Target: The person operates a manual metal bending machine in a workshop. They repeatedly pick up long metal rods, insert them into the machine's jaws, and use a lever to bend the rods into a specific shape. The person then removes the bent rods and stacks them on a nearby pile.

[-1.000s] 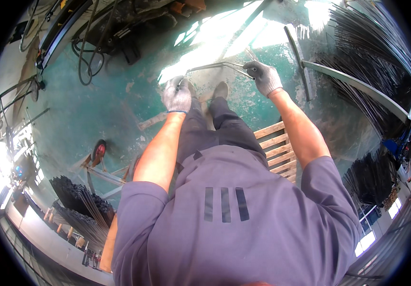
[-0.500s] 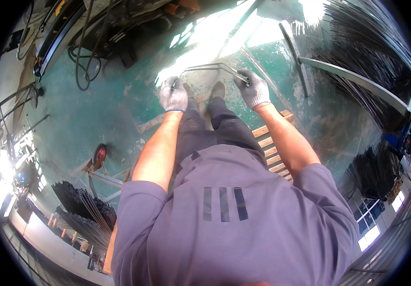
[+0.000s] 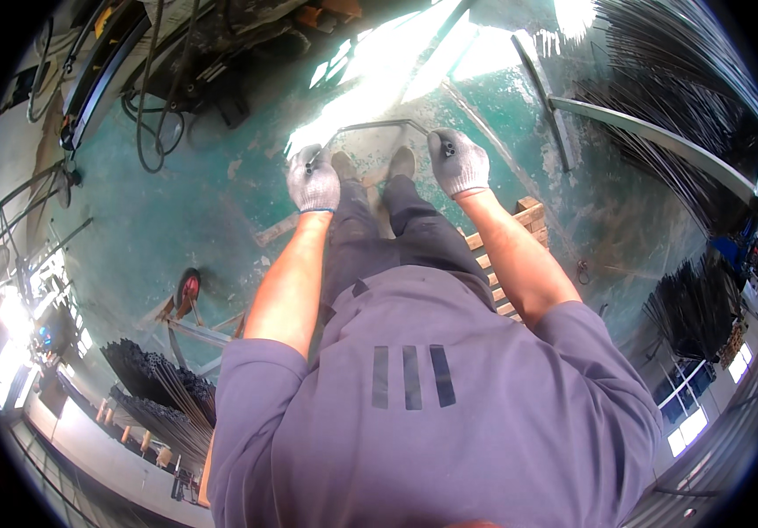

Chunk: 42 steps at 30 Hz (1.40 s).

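Note:
A thin bent metal tube frame spans the gap between my two hands, its straight middle part lying farthest from me. In a grey-white knit glove, my left hand is closed around its left end. My right hand, gloved alike, grips the right end. Small round open tube ends show at the right fist, so more than one tube may be held together there. Both arms reach forward at about the same height, and the fingers are partly hidden by the gloves' backs. My shoes stand on the floor below the frame.
A wooden slatted pallet lies beside my right leg. Dark bundled rods rest on a metal rack at far right. More tube bundles and a red-hubbed wheel are at left. Cables hang from machinery at upper left.
My right hand has shifted slightly left, and my left hand slightly left and nearer. The tube frame has turned a little, so its right arm looks shorter. Both grips stay closed.

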Each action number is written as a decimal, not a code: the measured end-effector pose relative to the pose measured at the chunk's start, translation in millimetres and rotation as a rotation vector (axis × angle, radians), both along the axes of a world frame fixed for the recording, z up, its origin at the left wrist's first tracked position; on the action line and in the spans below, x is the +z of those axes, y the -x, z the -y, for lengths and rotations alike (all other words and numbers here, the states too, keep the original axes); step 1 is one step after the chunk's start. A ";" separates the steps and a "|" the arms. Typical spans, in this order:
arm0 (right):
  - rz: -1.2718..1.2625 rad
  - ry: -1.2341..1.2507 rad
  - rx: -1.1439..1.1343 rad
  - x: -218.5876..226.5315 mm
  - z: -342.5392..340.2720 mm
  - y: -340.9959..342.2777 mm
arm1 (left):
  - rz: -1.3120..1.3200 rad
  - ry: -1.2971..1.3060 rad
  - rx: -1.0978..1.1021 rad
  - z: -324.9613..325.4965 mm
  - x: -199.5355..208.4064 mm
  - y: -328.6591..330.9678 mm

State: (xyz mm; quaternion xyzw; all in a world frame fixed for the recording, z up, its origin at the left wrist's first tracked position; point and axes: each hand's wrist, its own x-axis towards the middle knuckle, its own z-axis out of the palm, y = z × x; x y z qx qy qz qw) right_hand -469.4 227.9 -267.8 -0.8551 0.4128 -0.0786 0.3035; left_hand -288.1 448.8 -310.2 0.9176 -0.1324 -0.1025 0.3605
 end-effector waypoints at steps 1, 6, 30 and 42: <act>-0.008 0.001 -0.007 -1.2 -0.3 -0.1 | -0.002 0.001 -0.005 1.5 3.3 0.9; 0.028 -0.001 -0.045 -0.5 -4.6 -2.2 | -0.033 0.037 -0.015 -2.6 11.3 -3.6; -0.075 -0.035 -0.031 -20.3 0.7 -7.2 | 0.068 0.112 -0.127 -9.5 21.2 -4.7; 0.064 -0.044 -0.031 -18.2 -9.1 -8.9 | -0.017 0.024 -0.064 -11.2 18.8 -16.8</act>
